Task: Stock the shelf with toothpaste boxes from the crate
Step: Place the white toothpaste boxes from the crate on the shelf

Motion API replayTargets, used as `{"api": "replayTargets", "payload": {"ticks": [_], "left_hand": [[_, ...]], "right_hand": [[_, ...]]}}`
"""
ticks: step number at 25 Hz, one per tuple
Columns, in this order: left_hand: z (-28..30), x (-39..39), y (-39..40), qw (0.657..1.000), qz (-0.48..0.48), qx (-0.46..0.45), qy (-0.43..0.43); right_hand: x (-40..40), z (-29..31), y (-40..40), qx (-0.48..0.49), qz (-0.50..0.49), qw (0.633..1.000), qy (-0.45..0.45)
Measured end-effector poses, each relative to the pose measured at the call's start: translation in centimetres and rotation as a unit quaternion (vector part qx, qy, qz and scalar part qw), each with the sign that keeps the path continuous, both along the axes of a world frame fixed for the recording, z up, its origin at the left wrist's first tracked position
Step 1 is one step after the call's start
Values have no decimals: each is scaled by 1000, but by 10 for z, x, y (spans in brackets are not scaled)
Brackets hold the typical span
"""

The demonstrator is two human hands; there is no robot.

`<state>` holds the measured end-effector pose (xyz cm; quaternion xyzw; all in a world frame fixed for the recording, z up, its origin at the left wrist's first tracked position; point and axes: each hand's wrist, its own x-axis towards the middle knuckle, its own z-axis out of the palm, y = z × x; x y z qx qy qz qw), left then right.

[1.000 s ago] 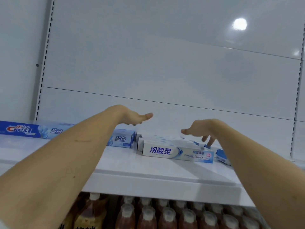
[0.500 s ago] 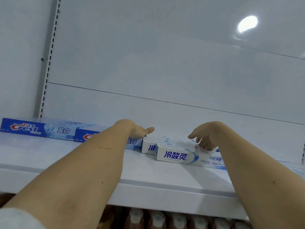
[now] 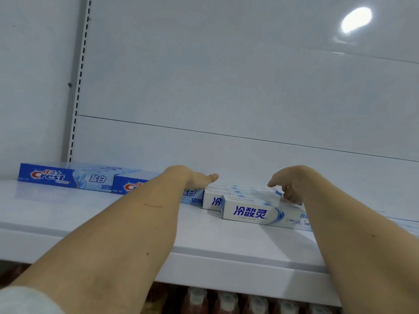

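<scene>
Both your hands reach deep toward the back of the shelf [image 3: 113, 223]. Your left hand [image 3: 192, 179] lies flat, fingers straight, atop a blue Crest box [image 3: 191, 196] — likely steadying the row. Your right hand [image 3: 286, 184] curls its fingers onto the white toothpaste boxes [image 3: 251, 213], apparently nudging them into line beside the blue ones.

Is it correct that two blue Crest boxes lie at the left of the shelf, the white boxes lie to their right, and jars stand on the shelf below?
Not quite. In the head view the two blue Crest boxes lie at the left of the shelf and the white boxes lie to their right, but bottles with pale caps, not jars, stand on the shelf below.
</scene>
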<state>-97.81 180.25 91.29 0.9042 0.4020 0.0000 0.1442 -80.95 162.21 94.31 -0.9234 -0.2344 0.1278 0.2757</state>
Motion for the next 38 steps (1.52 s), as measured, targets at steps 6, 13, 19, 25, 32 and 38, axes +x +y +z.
{"api": "replayTargets", "payload": {"ticks": [6, 13, 19, 25, 32, 38], "left_hand": [[7, -4, -10, 1000, 6, 18, 19], [6, -10, -18, 999, -16, 30, 12], [29, -35, -72, 992, -64, 45, -96], [11, -64, -93, 960, -3, -33, -278], [-8, -79, -100, 885, 12, -297, -357], [-3, -82, -107, 856, 10, -352, -378]], "right_hand": [[7, -11, 13, 20, 29, 999, 7], [-23, -2, 0, 9, 55, 995, -84], [-56, 12, -54, -23, 95, 983, -157], [-42, -18, -89, 55, 37, 996, -57], [-33, -36, -77, 185, -36, 982, 2], [-37, -40, -51, 270, -18, 958, 90]]}}
